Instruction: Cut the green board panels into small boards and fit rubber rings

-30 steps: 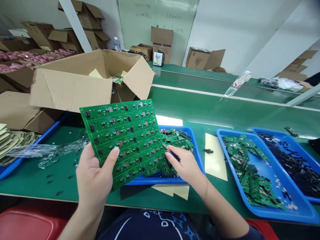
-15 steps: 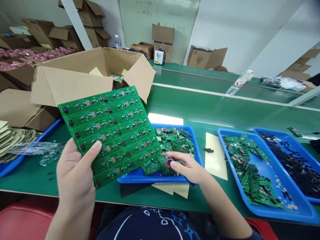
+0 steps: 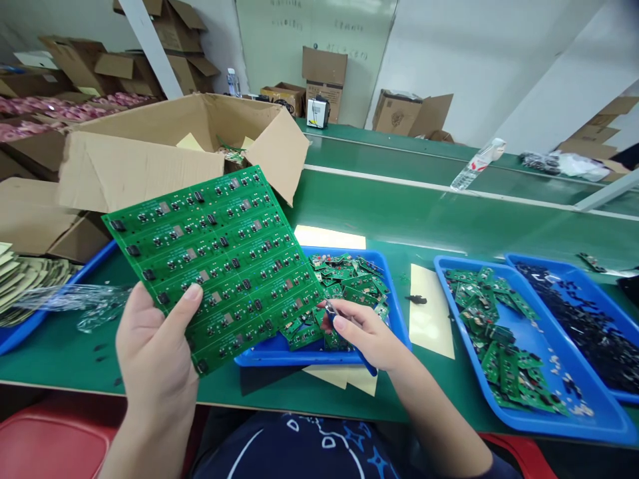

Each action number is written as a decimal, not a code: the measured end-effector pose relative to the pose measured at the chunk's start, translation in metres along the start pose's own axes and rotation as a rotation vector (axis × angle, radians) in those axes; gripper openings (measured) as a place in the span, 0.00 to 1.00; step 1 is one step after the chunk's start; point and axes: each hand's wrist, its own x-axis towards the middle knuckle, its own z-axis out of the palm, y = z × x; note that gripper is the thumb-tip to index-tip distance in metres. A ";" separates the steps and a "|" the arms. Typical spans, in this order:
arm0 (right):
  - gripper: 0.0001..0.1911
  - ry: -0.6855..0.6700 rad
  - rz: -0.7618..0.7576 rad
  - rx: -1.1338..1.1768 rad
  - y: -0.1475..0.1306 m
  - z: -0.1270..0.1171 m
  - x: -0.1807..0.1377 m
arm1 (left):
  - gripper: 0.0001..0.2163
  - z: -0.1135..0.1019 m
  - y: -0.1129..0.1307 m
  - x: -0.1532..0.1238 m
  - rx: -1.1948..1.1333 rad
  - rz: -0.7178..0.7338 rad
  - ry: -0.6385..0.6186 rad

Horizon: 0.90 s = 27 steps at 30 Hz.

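Observation:
My left hand [image 3: 157,339] grips a large green circuit board panel [image 3: 227,249] by its lower left side, thumb on the face. The panel is tilted up and carries rows of small parts and dark connectors. Close to its lower right corner, my right hand [image 3: 362,332] is closed around small blue-handled nippers [image 3: 330,309]. Their metal tip points up by the panel edge; the fingers cover most of the tool. Below and behind both, a blue tray [image 3: 402,332] holds a heap of separate small green boards [image 3: 357,276].
To the right stand a blue tray [image 3: 524,426] of green board pieces and another of black parts [image 3: 584,326]. A yellow sheet [image 3: 432,313] lies between trays. Behind the panel is an open cardboard box [image 3: 140,166]. Plastic bags [image 3: 94,306] lie left, and a water bottle [image 3: 474,169] stands beyond.
The panel has shifted slightly left and turned a little in my left hand. My right hand has rotated slightly, and a blue handle now shows below it.

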 end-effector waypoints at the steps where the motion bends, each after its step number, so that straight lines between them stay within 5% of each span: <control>1: 0.22 -0.007 -0.009 0.011 -0.001 0.001 0.000 | 0.23 0.000 0.000 -0.001 -0.001 -0.006 -0.006; 9: 0.22 0.017 -0.026 0.144 -0.005 0.011 0.005 | 0.23 -0.001 -0.003 -0.003 0.024 -0.016 -0.004; 18: 0.22 0.114 0.035 0.203 0.004 0.015 0.008 | 0.21 -0.001 0.005 -0.005 0.089 0.185 0.008; 27: 0.22 -0.044 -0.053 0.211 -0.004 0.012 0.007 | 0.23 0.000 -0.001 -0.002 0.015 -0.016 0.007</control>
